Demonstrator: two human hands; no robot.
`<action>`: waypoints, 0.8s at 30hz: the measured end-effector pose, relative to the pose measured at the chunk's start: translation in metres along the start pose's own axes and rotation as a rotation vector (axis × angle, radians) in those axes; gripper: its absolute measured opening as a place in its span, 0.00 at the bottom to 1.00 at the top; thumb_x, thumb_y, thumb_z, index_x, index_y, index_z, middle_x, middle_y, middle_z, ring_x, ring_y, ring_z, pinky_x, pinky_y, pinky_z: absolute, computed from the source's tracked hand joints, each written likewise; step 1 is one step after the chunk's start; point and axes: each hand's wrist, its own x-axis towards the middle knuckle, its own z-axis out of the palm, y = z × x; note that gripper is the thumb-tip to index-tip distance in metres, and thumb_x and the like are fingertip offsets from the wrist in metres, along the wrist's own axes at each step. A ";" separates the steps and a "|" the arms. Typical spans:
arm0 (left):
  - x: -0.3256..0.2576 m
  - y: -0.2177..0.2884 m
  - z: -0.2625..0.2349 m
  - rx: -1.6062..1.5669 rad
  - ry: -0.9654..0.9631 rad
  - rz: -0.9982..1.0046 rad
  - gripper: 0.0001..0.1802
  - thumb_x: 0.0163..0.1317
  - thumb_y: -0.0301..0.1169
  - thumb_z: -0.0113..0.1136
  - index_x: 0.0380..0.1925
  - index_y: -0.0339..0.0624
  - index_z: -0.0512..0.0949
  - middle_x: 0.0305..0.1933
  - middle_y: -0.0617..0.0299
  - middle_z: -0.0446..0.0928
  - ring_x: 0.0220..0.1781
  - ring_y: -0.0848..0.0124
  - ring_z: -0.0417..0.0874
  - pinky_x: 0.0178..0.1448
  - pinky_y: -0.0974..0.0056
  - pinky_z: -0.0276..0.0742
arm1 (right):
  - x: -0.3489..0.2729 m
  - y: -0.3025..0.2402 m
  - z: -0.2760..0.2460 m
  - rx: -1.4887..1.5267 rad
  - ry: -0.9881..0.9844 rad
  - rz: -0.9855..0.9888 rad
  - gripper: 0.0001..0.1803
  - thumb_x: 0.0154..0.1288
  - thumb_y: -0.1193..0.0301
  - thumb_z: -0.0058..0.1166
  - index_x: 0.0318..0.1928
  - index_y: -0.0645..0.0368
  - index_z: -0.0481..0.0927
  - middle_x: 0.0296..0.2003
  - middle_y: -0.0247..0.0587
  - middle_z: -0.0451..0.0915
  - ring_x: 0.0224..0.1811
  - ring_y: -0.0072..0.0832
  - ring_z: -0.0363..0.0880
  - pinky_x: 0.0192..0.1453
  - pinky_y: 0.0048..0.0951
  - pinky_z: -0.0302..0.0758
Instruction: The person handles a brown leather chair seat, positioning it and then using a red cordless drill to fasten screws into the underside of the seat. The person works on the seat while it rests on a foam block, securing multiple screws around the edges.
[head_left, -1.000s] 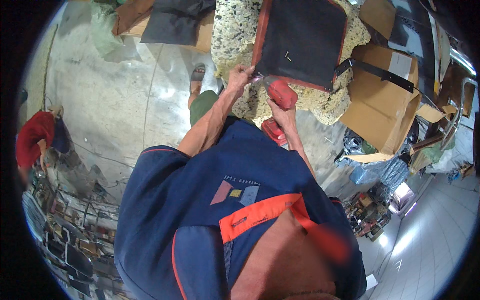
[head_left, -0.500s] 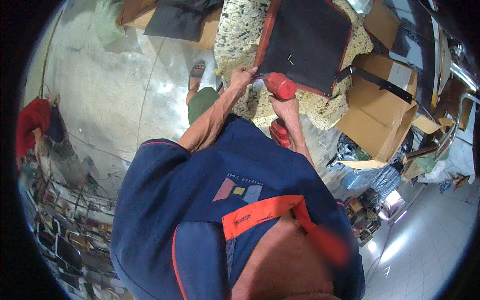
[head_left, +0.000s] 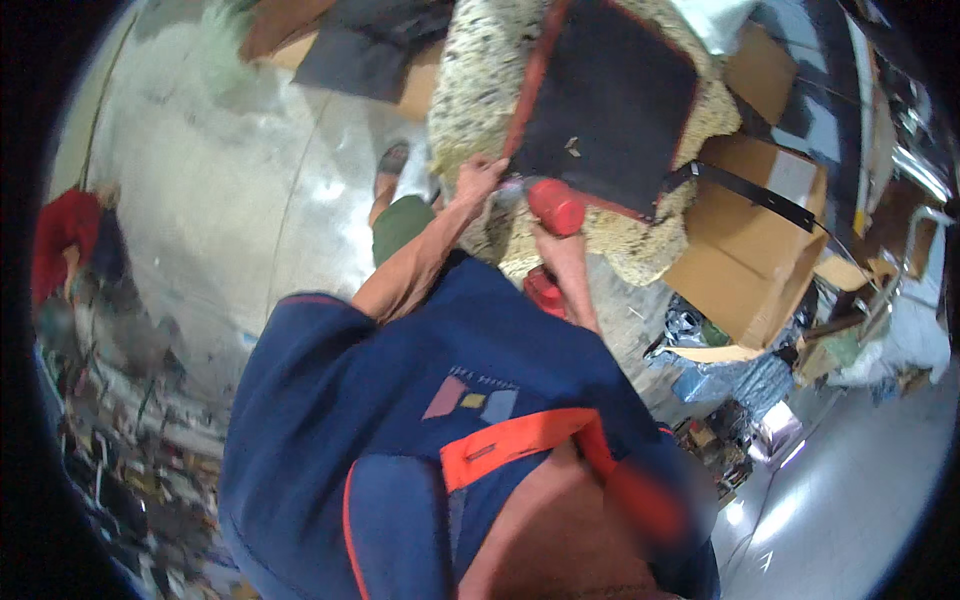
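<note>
Left hand: the left hand [head_left: 478, 180] lay on the speckled foam [head_left: 470, 90], fingers pressed at the lower left edge of the dark panel [head_left: 600, 100]; its grip looked flat rather than curled round anything, though the fingertips were too small to read clearly.
Right hand: the right hand [head_left: 560, 245] had its grip clamped on a red tool [head_left: 553, 205], held just at the panel's lower edge.
Red tool: a rounded red body with a pale tip pointing toward the left hand — what kind of tool it was I could not tell.
Dark panel: a black square with a red border, lying tilted on top of the foam, a small pale mark near its middle.
Foam: a thick speckled block carrying the panel, its ragged edge showing all round.
Second red thing: a red object [head_left: 545, 290] sat just below the right wrist, partly hidden by the arm.
Boxes: a cardboard box [head_left: 750, 250] stood just right of the foam, a black strap [head_left: 750, 195] across its top.
Floor: pale and shiny [head_left: 200, 200], with a sandalled foot [head_left: 390, 170] beside the foam.
Clothing: a navy shirt [head_left: 400, 400] with an orange band filled the lower middle.
Far left: something red [head_left: 65, 240] stood well apart — blurred.
</note>
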 end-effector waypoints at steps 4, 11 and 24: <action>-0.003 0.000 0.004 -0.087 -0.065 0.012 0.14 0.65 0.32 0.71 0.39 0.33 0.78 0.34 0.59 0.80 0.34 0.71 0.82 0.36 0.62 0.86 | -0.004 0.015 -0.001 -0.103 0.089 -0.038 0.24 0.57 0.62 0.71 0.52 0.62 0.83 0.43 0.51 0.88 0.49 0.40 0.88 0.53 0.41 0.82; -0.024 0.020 0.005 -0.065 -0.060 0.087 0.11 0.65 0.28 0.69 0.34 0.32 0.77 0.34 0.58 0.79 0.33 0.70 0.84 0.33 0.65 0.90 | -0.004 0.053 0.005 0.147 0.000 -0.017 0.29 0.58 0.65 0.73 0.57 0.62 0.80 0.50 0.47 0.86 0.54 0.34 0.85 0.57 0.37 0.81; -0.031 0.015 0.017 0.044 0.057 0.251 0.09 0.66 0.27 0.67 0.36 0.29 0.81 0.36 0.55 0.82 0.32 0.70 0.86 0.28 0.65 0.87 | -0.014 0.107 0.033 0.651 -0.088 0.170 0.12 0.68 0.64 0.67 0.39 0.54 0.77 0.21 0.25 0.72 0.19 0.15 0.68 0.24 0.23 0.65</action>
